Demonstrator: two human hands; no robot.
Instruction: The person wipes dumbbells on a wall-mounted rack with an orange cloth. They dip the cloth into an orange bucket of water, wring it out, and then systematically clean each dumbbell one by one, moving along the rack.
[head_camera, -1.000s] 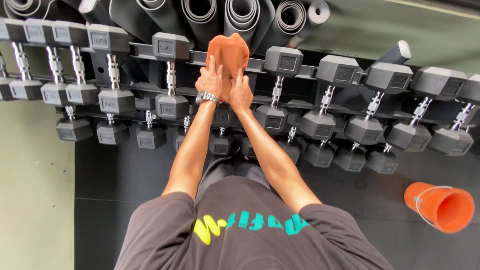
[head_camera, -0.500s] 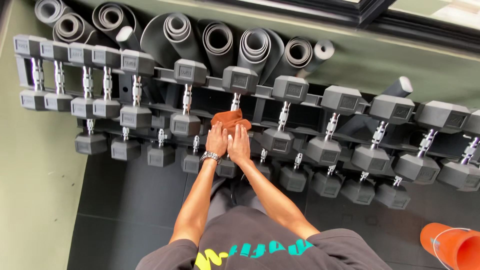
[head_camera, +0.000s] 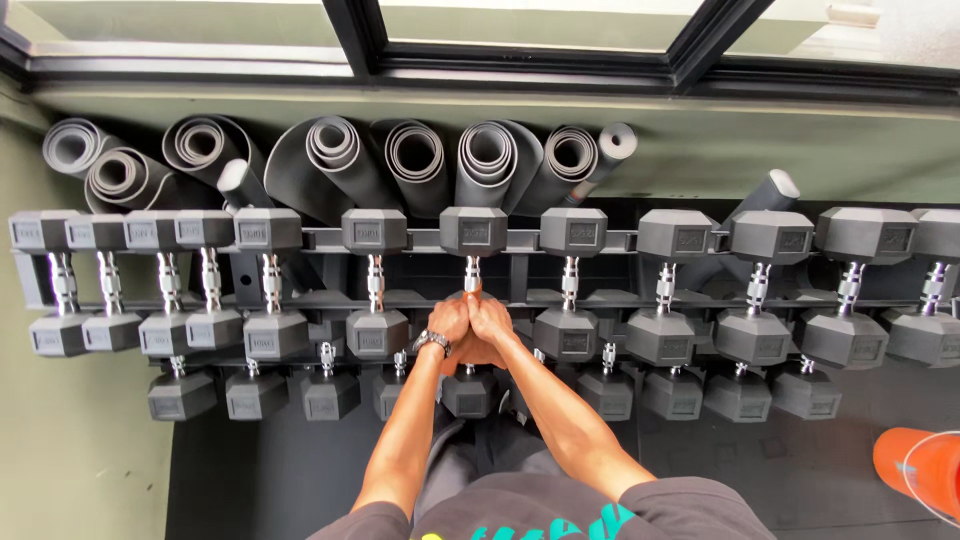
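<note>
Both my hands are pressed together on the near end of a black hex dumbbell (head_camera: 473, 234) in the middle of the rack's top row. My left hand (head_camera: 449, 322), with a watch on its wrist, and my right hand (head_camera: 493, 320) grip an orange-brown cloth (head_camera: 478, 352) bunched under the palms. The cloth covers the dumbbell's near head, which is hidden. Its chrome handle (head_camera: 471, 274) shows just beyond my fingertips.
A black rack (head_camera: 420, 241) holds two rows of hex dumbbells, small at the left (head_camera: 60, 332) and large at the right (head_camera: 846, 338). Several rolled grey mats (head_camera: 415, 160) lean behind it below a window frame. An orange cone (head_camera: 920, 468) lies on the dark floor at the right.
My hands have come down with the cloth from in front of the mats onto the middle dumbbell. The view has pulled back and now shows the whole rack.
</note>
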